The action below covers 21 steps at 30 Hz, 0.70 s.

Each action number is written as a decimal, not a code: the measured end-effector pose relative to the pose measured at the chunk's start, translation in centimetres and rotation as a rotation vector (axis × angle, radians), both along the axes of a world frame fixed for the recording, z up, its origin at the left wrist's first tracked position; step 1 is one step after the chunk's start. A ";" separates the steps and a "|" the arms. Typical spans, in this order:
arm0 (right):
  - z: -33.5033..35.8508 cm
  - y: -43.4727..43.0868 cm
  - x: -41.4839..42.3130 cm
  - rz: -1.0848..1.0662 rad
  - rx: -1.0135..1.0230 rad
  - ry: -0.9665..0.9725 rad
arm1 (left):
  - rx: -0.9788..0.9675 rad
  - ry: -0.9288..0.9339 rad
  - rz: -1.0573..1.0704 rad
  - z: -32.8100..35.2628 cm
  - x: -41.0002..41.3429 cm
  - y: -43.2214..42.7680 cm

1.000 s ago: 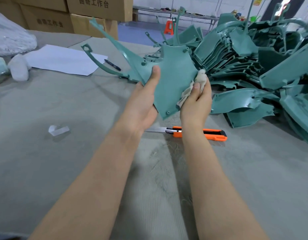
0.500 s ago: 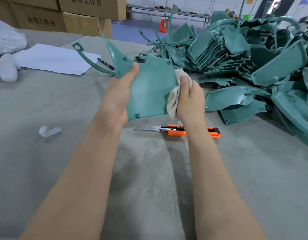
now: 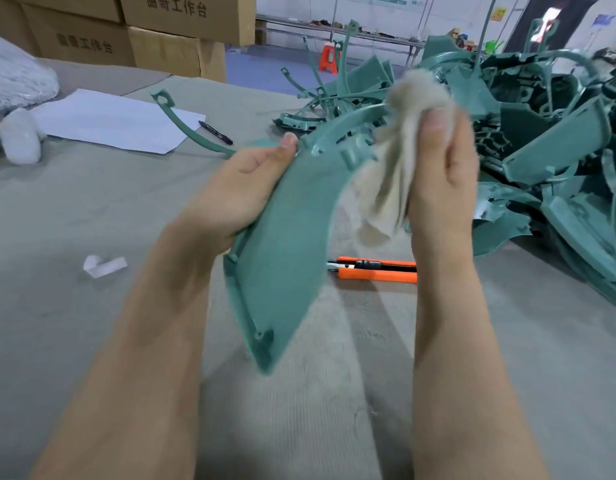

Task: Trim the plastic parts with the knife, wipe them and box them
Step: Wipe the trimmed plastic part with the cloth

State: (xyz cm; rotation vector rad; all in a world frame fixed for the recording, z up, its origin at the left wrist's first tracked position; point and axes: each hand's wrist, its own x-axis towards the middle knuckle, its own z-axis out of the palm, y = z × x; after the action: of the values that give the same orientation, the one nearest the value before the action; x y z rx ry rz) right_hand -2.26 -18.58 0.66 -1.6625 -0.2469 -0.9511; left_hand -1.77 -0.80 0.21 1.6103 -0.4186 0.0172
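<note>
Beyond the grey worktop (image 3: 92, 209) a blue floor runs to a far wall, and cardboard boxes (image 3: 168, 32) stand stacked at the far left edge. A heap of green plastic parts (image 3: 541, 133) fills the right side. A sheet of paper (image 3: 116, 123) lies far left.

The part (image 3: 285, 244) I am cleaning is up in the air between my hands. A second ago its broad face was turned to me; now I have tipped it, so its rim, screw posts and curved arm show. My left hand (image 3: 237, 192) grips its left edge, thumb on top. My right hand (image 3: 441, 181) has its fingers clenched on a cloth (image 3: 396, 168), which has climbed from the panel's side to the arm. I judge trimming done on this piece, wiping partway, boxing still ahead.

The knife (image 3: 375, 270) lies untouched on the worktop under my right wrist. A pen (image 3: 214, 132) sits just beside the paper, and a white scrap (image 3: 104, 266) lies to the left.
</note>
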 end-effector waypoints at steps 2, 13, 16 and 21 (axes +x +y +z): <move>-0.3 1.5 0.0 -0.063 -0.356 0.062 | 0.064 0.010 -0.016 0.4 -0.1 0.3; -2.3 0.9 2.1 -0.012 -0.371 0.405 | 0.594 -0.237 -0.119 1.1 -1.6 0.5; -3.3 -0.5 2.8 -0.150 -0.351 0.465 | 0.586 -0.226 -0.154 1.1 -2.1 0.4; -3.8 -1.7 2.8 -0.211 -0.306 0.575 | 0.526 -0.172 -0.211 0.9 -1.9 0.7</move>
State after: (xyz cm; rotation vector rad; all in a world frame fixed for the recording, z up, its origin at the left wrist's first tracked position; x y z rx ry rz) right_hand 0.59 -20.33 -3.14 -2.2011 0.1849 -0.5645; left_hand -3.67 -0.05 1.14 2.0799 -0.7715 -0.1248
